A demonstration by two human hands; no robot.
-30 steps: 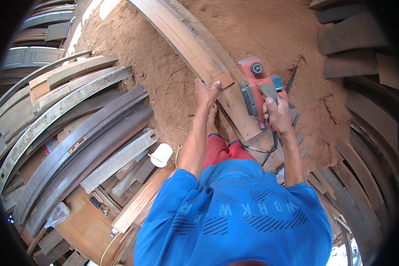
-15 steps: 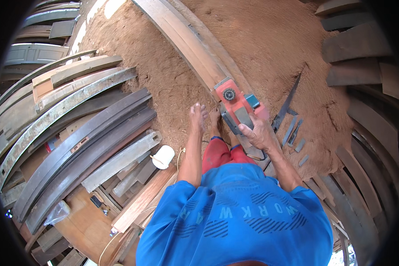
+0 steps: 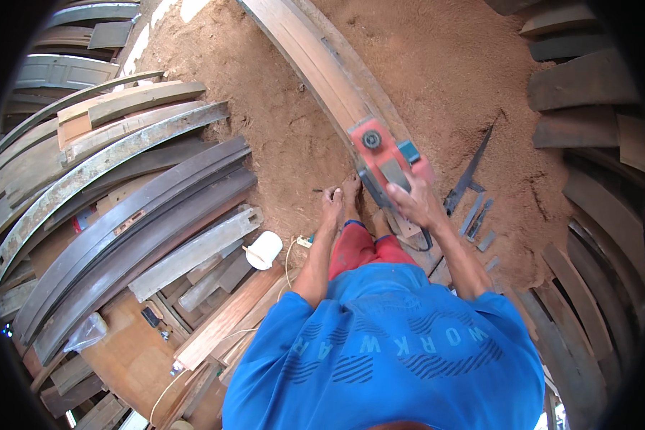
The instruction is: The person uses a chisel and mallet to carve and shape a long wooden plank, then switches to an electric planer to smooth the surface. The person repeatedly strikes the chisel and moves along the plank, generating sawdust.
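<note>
A red electric planer (image 3: 387, 155) with a dark round knob sits over the near end of a long wooden board (image 3: 315, 68). My right hand (image 3: 417, 204) is closed round the planer's rear handle. Just left of the planer, my left hand (image 3: 330, 206) is low by my bare foot (image 3: 351, 186), its fingers curled together. A small dark thin bit shows at its fingertips; whether the hand holds it is not clear. The planer's underside is hidden.
Brown shavings (image 3: 437, 64) cover the ground. Right of the planer lie a handsaw (image 3: 469, 172) and several chisel-like tools (image 3: 473, 218). A white bucket (image 3: 264, 250) and a pale cord (image 3: 289, 261) are at left, beside stacked planks (image 3: 136, 197). More timber (image 3: 580, 86) lines the right.
My left hand has come down and closer to my foot, its fingers more curled. My right hand stays on the planer, which is about where it was over the board's near end.
</note>
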